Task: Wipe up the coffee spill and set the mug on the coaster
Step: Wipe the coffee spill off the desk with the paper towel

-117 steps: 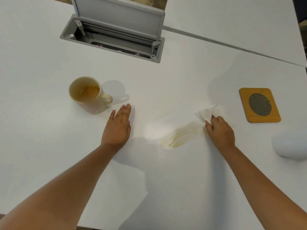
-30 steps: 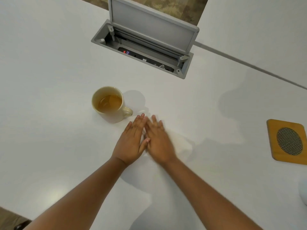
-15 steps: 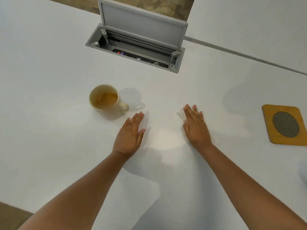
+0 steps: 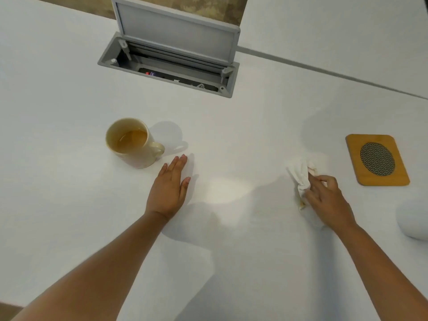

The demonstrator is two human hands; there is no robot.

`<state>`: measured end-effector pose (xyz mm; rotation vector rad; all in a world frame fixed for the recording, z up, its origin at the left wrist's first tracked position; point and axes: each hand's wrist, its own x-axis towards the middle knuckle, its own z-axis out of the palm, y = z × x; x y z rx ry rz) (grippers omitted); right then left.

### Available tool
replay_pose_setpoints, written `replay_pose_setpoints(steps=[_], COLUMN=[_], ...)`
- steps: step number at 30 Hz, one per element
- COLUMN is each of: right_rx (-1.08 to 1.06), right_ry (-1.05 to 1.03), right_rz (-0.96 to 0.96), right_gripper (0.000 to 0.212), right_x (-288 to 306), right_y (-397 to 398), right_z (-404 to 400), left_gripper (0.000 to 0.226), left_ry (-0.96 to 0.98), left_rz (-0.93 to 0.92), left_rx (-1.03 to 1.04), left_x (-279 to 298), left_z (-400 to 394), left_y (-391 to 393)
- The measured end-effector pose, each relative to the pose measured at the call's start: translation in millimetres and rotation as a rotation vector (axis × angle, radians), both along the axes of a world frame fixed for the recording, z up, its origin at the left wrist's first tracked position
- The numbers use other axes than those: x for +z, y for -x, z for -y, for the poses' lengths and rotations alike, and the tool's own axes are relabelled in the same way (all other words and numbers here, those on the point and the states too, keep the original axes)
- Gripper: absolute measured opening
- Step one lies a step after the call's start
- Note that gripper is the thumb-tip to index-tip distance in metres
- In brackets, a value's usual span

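Note:
A cream mug [image 4: 136,144] with coffee in it stands on the white table [image 4: 69,216], left of centre. My left hand [image 4: 170,188] lies flat on the table just right of the mug, fingers straight, not touching it. My right hand [image 4: 326,200] rests on a crumpled white tissue [image 4: 300,176] with brown stains, fingers bent over it. A square wooden coaster [image 4: 377,159] with a round mesh centre lies to the right of that hand, apart from it. No brown streak shows on the table between my hands, only a bright glare patch.
An open grey cable box [image 4: 171,59] with its lid raised is set into the table at the back. A white rounded object [image 4: 414,218] sits at the right edge. A seam [image 4: 335,74] runs between two tabletops at the back right.
My right hand has swept right from beside my left hand to near the coaster, and the stained tissue now shows under it. The left hand has stayed flat by the mug.

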<state>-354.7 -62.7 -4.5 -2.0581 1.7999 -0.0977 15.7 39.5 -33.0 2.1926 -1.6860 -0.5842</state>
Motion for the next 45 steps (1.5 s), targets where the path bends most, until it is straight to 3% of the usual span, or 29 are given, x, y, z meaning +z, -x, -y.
replay_pose_setpoints(steps=[3, 7, 10, 14, 20, 24, 28, 35, 41, 45], right_rx=[-0.038, 0.012, -0.055, -0.17, 0.14, 0.262, 0.41, 0.193, -0.017, 0.089], right_ry=[0.095, 0.292, 0.34, 0.321, 0.222, 0.254, 0.409, 0.525, 0.463, 0.49], right_rz=[-0.104, -0.122, -0.047, 0.066, 0.315, 0.332, 0.233, -0.037, -0.03, 0.016], right_gripper=[0.045, 0.035, 0.019, 0.015, 0.008, 0.012, 0.015, 0.024, 0.032, 0.029], right_x=[-3.2, -15.3, -18.3, -14.0, -11.2, -16.0, -18.3, -17.1, -26.0, -22.0], right_y=[-5.9, -17.7, -26.4, -48.5, -166.1, -216.2, -185.5, -65.5, -7.3, -25.1], right_z=[-4.5, -11.0, -9.9, -9.2, -67.9, -122.4, -119.0, -34.3, -35.3, -41.8], left_gripper=[0.049, 0.05, 0.049, 0.05, 0.046, 0.045, 0.045, 0.046, 0.047, 0.047], left_ry=[0.003, 0.021, 0.028, 0.026, 0.052, 0.048, 0.033, 0.013, -0.006, -0.007], left_rz=[0.012, 0.016, 0.008, 0.016, -0.029, -0.041, -0.061, -0.041, -0.037, -0.02], left_rx=[0.003, -0.009, -0.005, -0.013, 0.017, 0.031, 0.046, 0.056, 0.062, 0.057], left_x=[0.4, 1.7, 1.5, 1.4, -0.6, -1.0, -0.1, 1.7, -0.6, -0.6], left_z=[-0.8, -1.3, -1.0, -1.2, -1.6, -0.3, -0.9, -2.2, -2.5, -1.2], left_y=[-0.1, 0.2, 0.7, 1.2, 0.6, 0.7, 0.8, 3.8, 2.5, 2.8])
